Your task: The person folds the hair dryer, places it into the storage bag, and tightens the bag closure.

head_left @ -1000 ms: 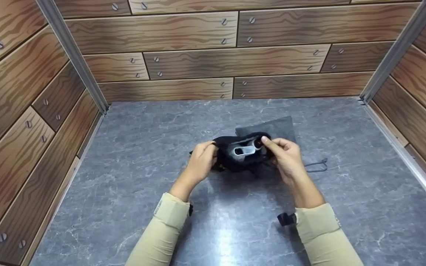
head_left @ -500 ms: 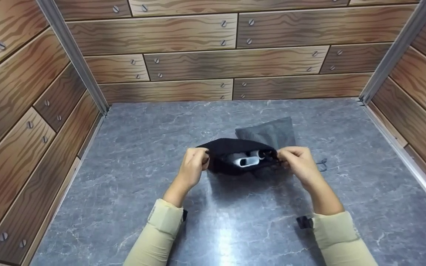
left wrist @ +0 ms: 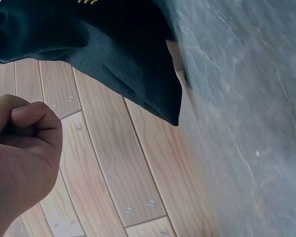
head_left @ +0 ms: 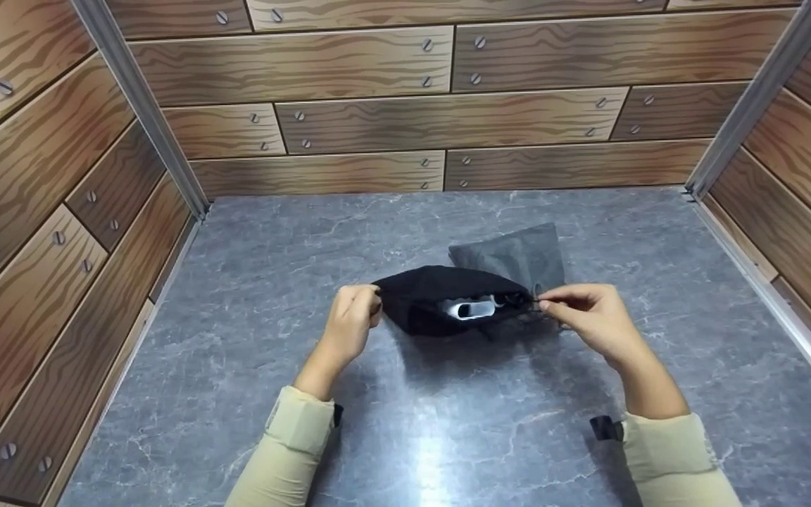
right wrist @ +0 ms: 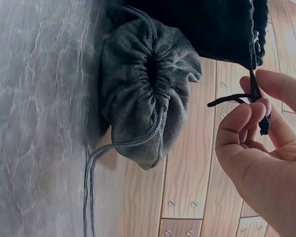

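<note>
A black drawstring pouch (head_left: 434,283) hangs between the two hands above the table, its mouth gaping. Inside shows a light grey object (head_left: 481,308) with a dark oval hole; its kind is unclear. My left hand (head_left: 350,320), fingers curled, is at the left end of the mouth. In the left wrist view a gap separates this left hand (left wrist: 27,153) from the pouch cloth (left wrist: 118,64); the cord in its grip is hidden. On the other side my right hand (head_left: 599,320) pinches the black drawstring (right wrist: 254,91) between thumb and fingers, just off the pouch's right end.
Behind the black pouch lies a grey drawstring pouch (head_left: 518,250), gathered at its neck in the right wrist view, with a loose grey cord (right wrist: 123,144). The grey marbled table (head_left: 293,239) is bounded by wood-plank-patterned walls (head_left: 363,120) at the back and both sides.
Both hands have moved apart, left hand leftward and right hand rightward. The pouch's mouth has stretched wider and flatter. My right hand has shifted from the rim onto the cord.
</note>
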Available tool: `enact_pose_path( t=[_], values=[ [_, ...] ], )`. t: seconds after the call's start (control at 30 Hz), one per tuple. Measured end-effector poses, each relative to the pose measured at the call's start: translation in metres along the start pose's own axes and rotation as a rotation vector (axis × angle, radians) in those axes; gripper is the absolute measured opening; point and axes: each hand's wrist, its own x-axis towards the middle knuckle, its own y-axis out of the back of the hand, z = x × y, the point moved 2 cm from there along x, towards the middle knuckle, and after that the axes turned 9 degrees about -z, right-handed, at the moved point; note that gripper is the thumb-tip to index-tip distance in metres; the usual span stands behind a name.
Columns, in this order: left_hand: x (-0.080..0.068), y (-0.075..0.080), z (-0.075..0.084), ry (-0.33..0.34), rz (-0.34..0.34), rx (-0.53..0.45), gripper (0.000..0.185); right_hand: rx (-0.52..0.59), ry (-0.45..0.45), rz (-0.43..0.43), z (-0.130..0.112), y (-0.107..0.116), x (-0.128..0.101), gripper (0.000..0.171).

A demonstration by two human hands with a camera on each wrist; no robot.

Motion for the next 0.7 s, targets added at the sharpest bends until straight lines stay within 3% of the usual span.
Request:
enact_pose_path(
  t=[0.33, 0.6, 0.7],
  values=[
    [-0.014, 0.015, -0.003, 0.055, 0.067, 0.092, 0.046, -0.056, -0.025, 0.010, 0.004, 0.010, -0.005, 0.024],
    [-0.020, 0.026, -0.007, 0.118, 0.118, 0.095, 0.045, -0.033, -0.013, 0.021, 0.010, 0.017, -0.009, 0.026],
    [-0.021, 0.028, -0.008, 0.156, 0.130, 0.053, 0.043, -0.043, -0.035, 0.031, 0.011, 0.020, -0.012, 0.025]
  ],
)
